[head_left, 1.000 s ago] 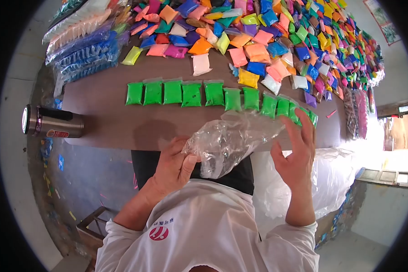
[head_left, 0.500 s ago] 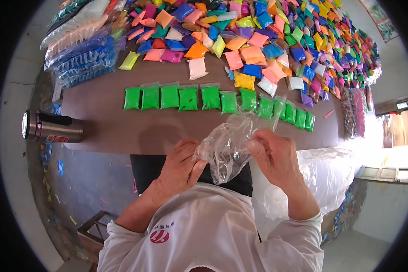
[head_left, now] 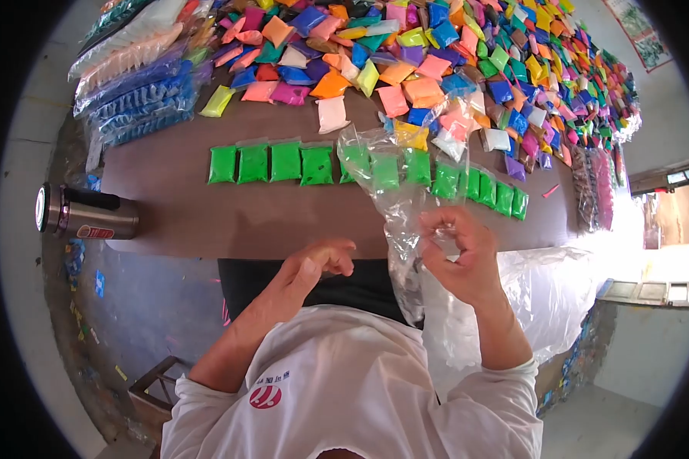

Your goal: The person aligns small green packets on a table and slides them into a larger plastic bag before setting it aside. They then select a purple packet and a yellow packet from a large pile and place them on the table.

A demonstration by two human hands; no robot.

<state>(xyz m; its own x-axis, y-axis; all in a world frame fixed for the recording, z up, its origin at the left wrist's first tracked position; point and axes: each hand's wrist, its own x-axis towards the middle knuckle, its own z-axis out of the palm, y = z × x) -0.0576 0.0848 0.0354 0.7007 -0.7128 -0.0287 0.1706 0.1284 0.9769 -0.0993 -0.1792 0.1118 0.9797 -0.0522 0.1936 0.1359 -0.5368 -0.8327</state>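
Only right-hand fingers (head_left: 445, 229) pinch the clear bag (head_left: 396, 200).

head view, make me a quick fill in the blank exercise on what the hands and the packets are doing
1. The right hand pinches a clear ____ bag.
2. The left hand holds ____.
3. The packets in the neat row on the table are all ____.
4. The steel flask at the table's left edge lies on its ____.

Missing words: plastic; nothing; green; side
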